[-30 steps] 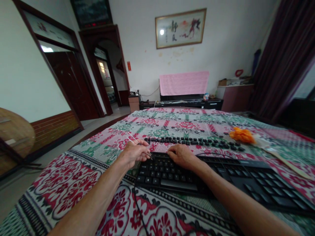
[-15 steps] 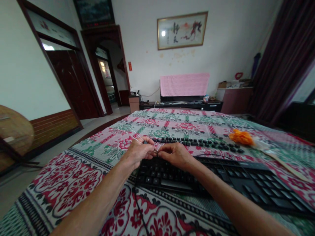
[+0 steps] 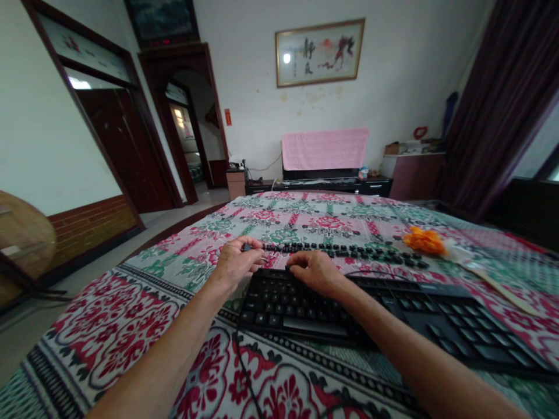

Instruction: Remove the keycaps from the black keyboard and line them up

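Note:
In my left hand [image 3: 238, 262] is a keycap puller [image 3: 247, 247], with a dark handle and thin metal wires sticking out toward the right. That hand is closed round it, just beyond the left end of a black keyboard [image 3: 305, 326]. My right hand [image 3: 318, 272] hangs over the keyboard's back edge, thumb and forefinger pinched on what looks like a small black keycap, mostly hidden by the fingers. Behind the hands, loose black keycaps [image 3: 349, 251] lie in rows on the patterned tablecloth [image 3: 144, 326].
Right of the keycaps lies a brush or duster with an orange fluffy head [image 3: 423, 240] and a pale handle [image 3: 502, 288]. A black cable [image 3: 244, 366] runs from the keyboard toward me. Across the room, a pink cloth [image 3: 325, 149] covers a screen on a low cabinet.
My hands were together over the keyboard's back left corner and have parted. The left moved left with the puller; the right shifted slightly right. The puller's wires now point the other way.

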`<state>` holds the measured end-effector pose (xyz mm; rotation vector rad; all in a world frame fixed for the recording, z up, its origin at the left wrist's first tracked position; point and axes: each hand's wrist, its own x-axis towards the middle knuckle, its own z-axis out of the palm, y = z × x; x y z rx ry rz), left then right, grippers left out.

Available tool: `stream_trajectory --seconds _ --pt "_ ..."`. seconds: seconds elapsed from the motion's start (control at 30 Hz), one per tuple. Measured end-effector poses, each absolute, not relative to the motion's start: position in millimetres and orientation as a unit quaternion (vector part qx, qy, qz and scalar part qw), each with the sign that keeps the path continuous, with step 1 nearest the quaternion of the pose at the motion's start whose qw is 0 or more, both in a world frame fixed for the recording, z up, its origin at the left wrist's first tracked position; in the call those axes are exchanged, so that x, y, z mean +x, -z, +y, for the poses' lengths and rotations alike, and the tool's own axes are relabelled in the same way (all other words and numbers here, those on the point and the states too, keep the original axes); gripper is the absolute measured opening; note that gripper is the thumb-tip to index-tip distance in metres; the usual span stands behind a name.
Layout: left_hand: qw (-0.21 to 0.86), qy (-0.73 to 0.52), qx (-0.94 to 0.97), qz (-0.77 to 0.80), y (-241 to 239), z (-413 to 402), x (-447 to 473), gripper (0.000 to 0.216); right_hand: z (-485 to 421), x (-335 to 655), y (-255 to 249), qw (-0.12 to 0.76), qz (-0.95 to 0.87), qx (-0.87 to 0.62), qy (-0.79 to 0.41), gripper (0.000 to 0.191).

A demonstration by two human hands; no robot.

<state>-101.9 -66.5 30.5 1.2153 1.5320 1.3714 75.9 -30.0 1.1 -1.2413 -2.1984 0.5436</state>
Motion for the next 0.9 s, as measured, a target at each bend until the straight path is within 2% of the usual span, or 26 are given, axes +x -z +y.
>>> stream_trajectory --seconds 0.27,0.63,0.9 --pt "0.405 -0.571 0.366 0.613 8 -45 -138 0.024 -2 54 -6 0.237 -0.817 -0.496 -0.171 0.022" --pt "0.409 -0.559 0.374 0.617 14 -44 -137 0.024 28 16 14 0.155 -0.835 -0.519 -0.092 0.027" --pt "0.412 -0.554 0.378 0.617 16 -42 -137 0.024 34 16 13 0.116 -0.851 -0.505 -0.091 0.028"
